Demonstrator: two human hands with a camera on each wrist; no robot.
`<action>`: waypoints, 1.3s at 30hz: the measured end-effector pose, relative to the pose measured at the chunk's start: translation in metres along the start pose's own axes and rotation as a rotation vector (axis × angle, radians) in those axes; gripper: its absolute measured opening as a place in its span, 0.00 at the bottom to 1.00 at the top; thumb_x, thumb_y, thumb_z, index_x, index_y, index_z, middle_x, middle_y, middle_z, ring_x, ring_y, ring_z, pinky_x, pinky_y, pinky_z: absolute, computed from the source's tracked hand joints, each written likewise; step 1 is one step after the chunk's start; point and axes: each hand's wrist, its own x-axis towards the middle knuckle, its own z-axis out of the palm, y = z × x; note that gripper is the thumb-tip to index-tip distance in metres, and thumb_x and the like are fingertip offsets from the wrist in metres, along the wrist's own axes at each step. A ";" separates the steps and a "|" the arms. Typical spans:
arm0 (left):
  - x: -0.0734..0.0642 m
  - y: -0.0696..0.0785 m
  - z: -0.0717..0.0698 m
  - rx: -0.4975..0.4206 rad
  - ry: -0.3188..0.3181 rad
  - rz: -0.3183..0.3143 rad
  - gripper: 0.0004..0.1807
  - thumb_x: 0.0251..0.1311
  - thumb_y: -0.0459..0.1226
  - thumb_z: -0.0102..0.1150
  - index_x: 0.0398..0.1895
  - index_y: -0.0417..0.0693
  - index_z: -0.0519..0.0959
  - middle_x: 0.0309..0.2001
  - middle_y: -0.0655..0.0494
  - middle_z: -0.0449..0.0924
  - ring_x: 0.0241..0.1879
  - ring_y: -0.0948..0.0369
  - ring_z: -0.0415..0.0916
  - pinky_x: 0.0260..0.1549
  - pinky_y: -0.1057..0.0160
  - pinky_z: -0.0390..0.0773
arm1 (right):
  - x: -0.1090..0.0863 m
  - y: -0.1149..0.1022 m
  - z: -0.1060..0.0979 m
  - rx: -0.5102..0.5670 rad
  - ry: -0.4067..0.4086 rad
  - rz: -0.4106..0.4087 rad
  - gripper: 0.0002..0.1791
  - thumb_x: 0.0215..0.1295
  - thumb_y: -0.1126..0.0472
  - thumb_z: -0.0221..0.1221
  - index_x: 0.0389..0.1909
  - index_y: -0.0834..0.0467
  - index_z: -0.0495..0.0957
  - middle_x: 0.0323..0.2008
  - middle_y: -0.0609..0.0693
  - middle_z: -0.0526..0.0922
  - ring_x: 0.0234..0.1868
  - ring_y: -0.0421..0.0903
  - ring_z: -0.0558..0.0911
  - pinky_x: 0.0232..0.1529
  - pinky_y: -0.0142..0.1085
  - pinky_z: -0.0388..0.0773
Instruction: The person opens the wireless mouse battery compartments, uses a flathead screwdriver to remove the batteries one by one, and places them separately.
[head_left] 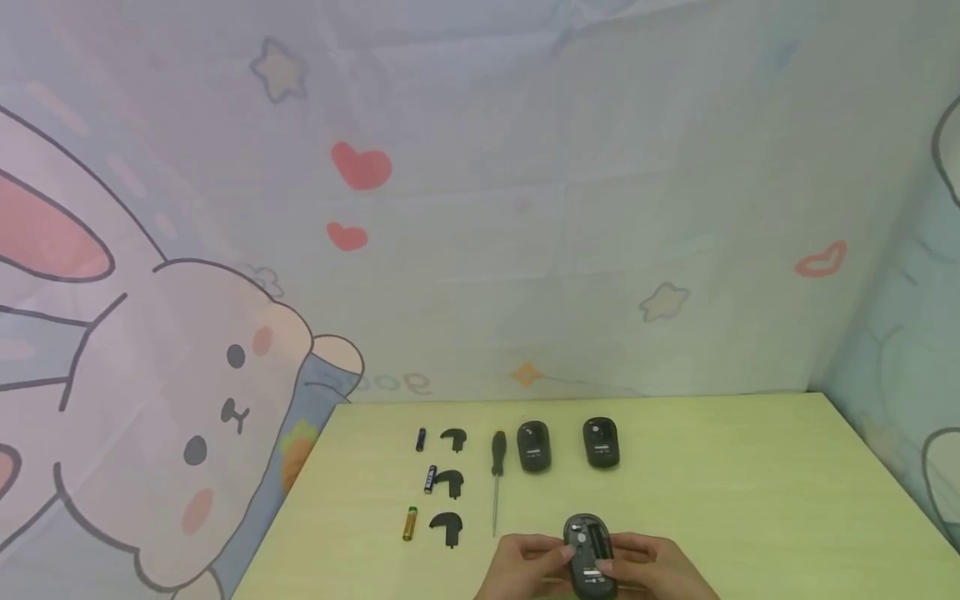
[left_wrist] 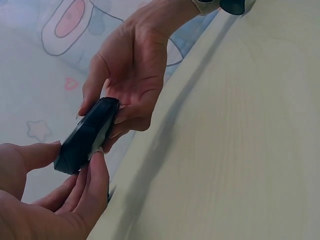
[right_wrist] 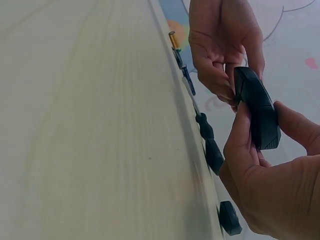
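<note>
A black computer mouse [head_left: 591,557] is held between both hands near the table's front edge, its underside facing up and its battery slot uncovered. My left hand [head_left: 527,568] pinches it from the left, thumb on the underside. From the other side my right hand [head_left: 651,568] grips it, thumb lying near the label. Both wrist views show the mouse [left_wrist: 86,136] edge-on above the table, with thumbs and fingers on opposite faces. The slot's inside is too dark to tell whether a battery sits there.
Two more black mice, left [head_left: 534,446] and right [head_left: 602,442], lie farther back. A screwdriver [head_left: 498,467] lies left of them. Beyond it are three black covers, the nearest cover [head_left: 448,527] included, and three batteries, among them a gold battery [head_left: 409,523]. The yellowish table [head_left: 720,475] meets a cloth backdrop.
</note>
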 end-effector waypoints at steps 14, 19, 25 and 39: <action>0.013 0.007 0.008 0.056 -0.042 0.076 0.14 0.63 0.39 0.73 0.46 0.38 0.89 0.39 0.44 0.93 0.40 0.54 0.92 0.42 0.57 0.93 | -0.005 0.000 -0.016 -0.016 -0.025 -0.027 0.43 0.72 0.50 0.66 0.72 0.77 0.63 0.58 0.64 0.86 0.53 0.54 0.90 0.57 0.49 0.89; 0.028 0.027 0.024 0.074 -0.086 0.140 0.12 0.63 0.37 0.72 0.45 0.39 0.89 0.39 0.45 0.93 0.38 0.56 0.92 0.41 0.57 0.93 | -0.011 -0.010 -0.041 -0.008 0.004 -0.044 0.42 0.75 0.51 0.63 0.73 0.78 0.61 0.63 0.66 0.82 0.56 0.50 0.88 0.60 0.47 0.88; 0.051 0.053 0.044 0.038 -0.109 0.200 0.10 0.63 0.32 0.71 0.44 0.33 0.88 0.39 0.44 0.92 0.36 0.56 0.92 0.40 0.58 0.93 | -0.011 -0.028 -0.067 0.011 0.056 -0.098 0.40 0.76 0.55 0.63 0.73 0.80 0.60 0.59 0.57 0.85 0.55 0.46 0.88 0.58 0.45 0.89; 0.112 0.069 0.086 0.131 0.005 0.198 0.06 0.62 0.32 0.73 0.41 0.38 0.90 0.35 0.50 0.91 0.34 0.53 0.92 0.41 0.57 0.93 | 0.009 -0.043 -0.125 -0.081 0.169 -0.140 0.35 0.75 0.59 0.64 0.68 0.82 0.65 0.52 0.55 0.88 0.49 0.45 0.90 0.53 0.42 0.90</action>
